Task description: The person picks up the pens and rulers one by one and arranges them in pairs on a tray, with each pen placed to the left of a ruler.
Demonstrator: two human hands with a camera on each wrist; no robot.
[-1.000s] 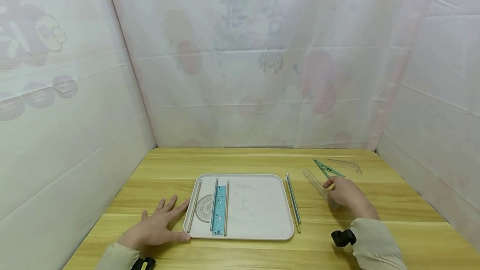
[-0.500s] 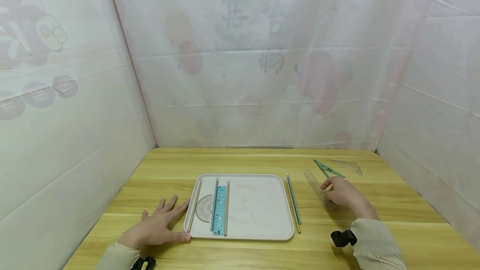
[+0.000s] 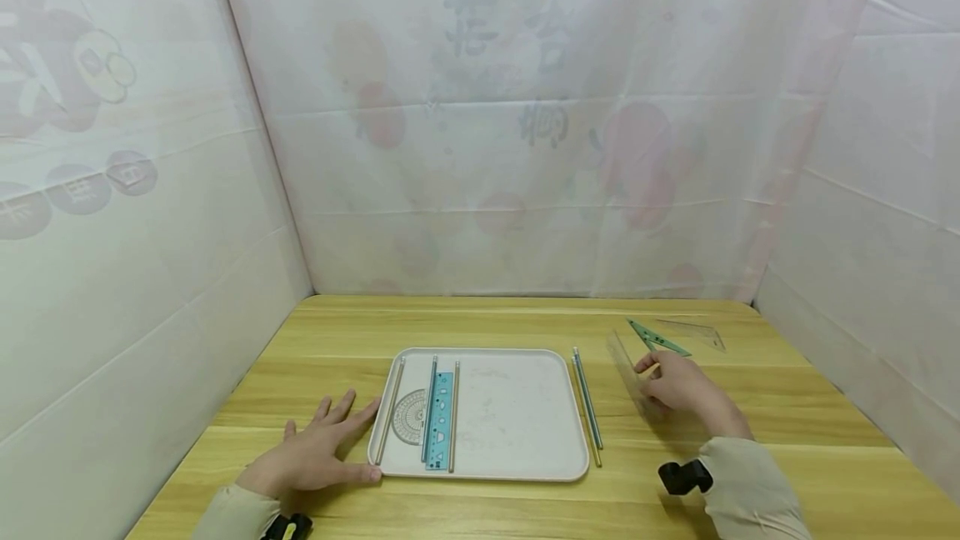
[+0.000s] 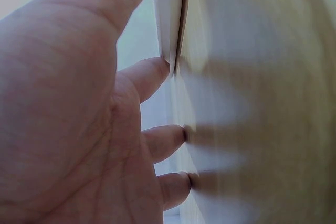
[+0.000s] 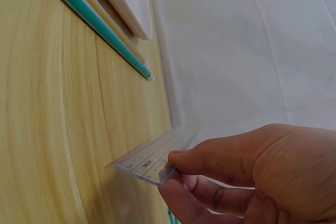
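My right hand [image 3: 686, 386] pinches a clear ruler [image 3: 625, 359] between thumb and fingers, right of the tray. In the right wrist view the ruler [image 5: 149, 158] slants over the wood, its printed scale visible. My left hand [image 3: 315, 450] lies spread at the left side of the white tray [image 3: 525, 415], thumb and index fingertip right at its rim. The left wrist view shows straight fingers by the tray's edge [image 4: 171, 24]. On the tray's left part lie a clear protractor [image 3: 408, 417], a light-blue ruler [image 3: 442, 419] and several pencils [image 3: 453, 415].
Beside the tray's right edge lie two pencils, one teal [image 3: 588, 398] and one yellow [image 3: 584, 408]. Beyond my right hand are a green set square [image 3: 663, 341] and a clear set square [image 3: 708, 333]. Cloth walls [image 3: 480, 148] stand behind and at both sides of the table [image 3: 465, 323].
My right hand has moved slightly left and away from me with the clear ruler, which now stands more tilted. The left hand and the tray have stayed still.
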